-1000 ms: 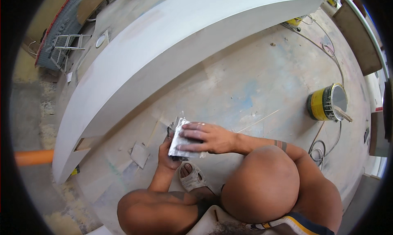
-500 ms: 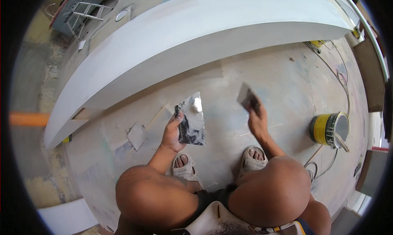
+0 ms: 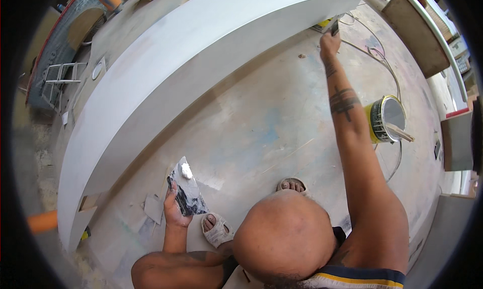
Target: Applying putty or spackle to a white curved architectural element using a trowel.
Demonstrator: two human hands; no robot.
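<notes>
My left hand is closed round the edge of a flat metal filler plate, smeared dark at its lower part, and a lump of white filler sits near its upper corner. Far out to the right, at the end of my stretched arm, my right hand grips a flat putty scraper. Its blade is beside the far right end of a long, curved white panel; whether the two touch, I cannot tell.
Right of my arm stands a yellow and black can with a stick leaning out of it. A hose snakes over the floor behind. A pale square piece lies near my left hand. White metal frame stands far left.
My right hand has reached far forward and right with the scraper, to the panel's far end. My left hand keeps the plate and appears lower and further left as the view turned right.
</notes>
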